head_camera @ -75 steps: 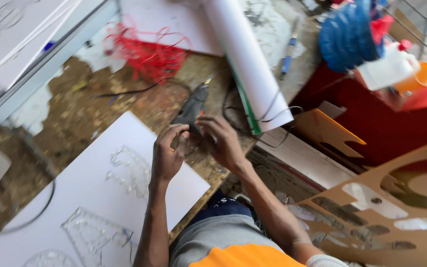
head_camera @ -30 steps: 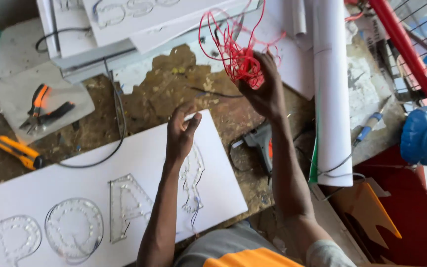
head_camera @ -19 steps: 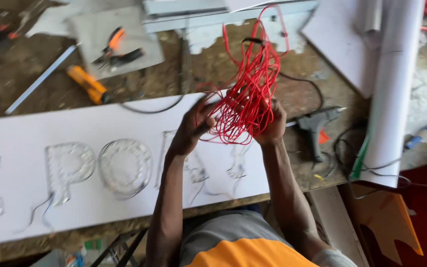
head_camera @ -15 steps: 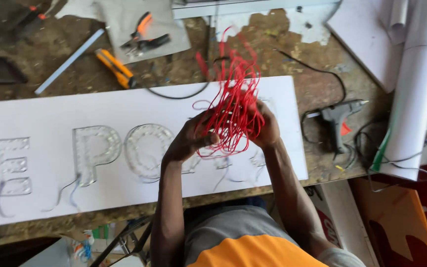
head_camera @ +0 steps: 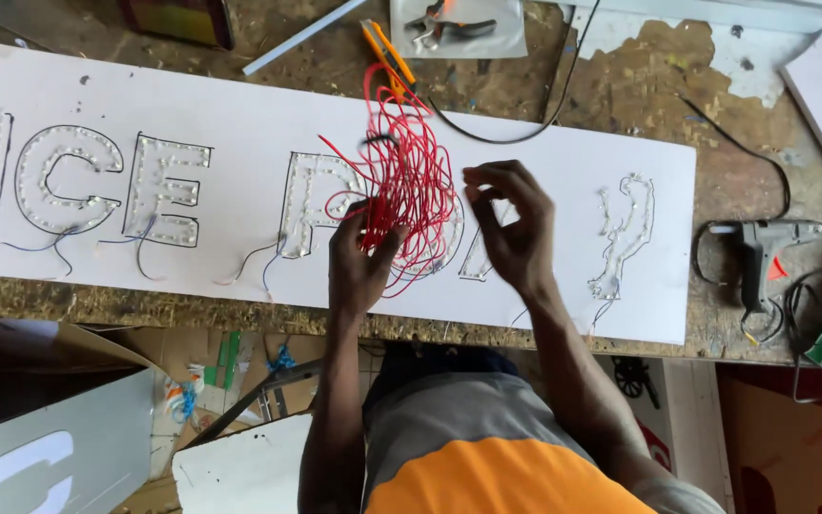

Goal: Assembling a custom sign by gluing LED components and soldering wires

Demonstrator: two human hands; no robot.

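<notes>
- The grip of the left hand is pinched on the lower edge of a tangle of thin red wire, thumb and fingers pressed onto the strands near the middle of the frame.
- The right hand sits just right of the tangle with fingers spread and curled, its grip loose; whether a strand runs between its fingertips I cannot tell.
- The red wire is a springy, looping bundle that rises from the left hand toward the upper middle of the frame, over the sign board.
- The sign board is a long, flat white panel that spans from the left edge to right of centre; its near edge runs close to the front edge of the counter.
- Clear outlined letter shapes studded with small dots lie on the board, with thin dark wires trailing from their lower ends.
- The counter is worn wood, scuffed and blotched with white patches at upper right.
- A grey glue gun lies on bare counter right of the board, well apart from the hands, its dark cord coiled beside it.
- An orange-handled cutter and pliers on a pale sheet lie at the upper middle, beyond the board's far edge.
</notes>
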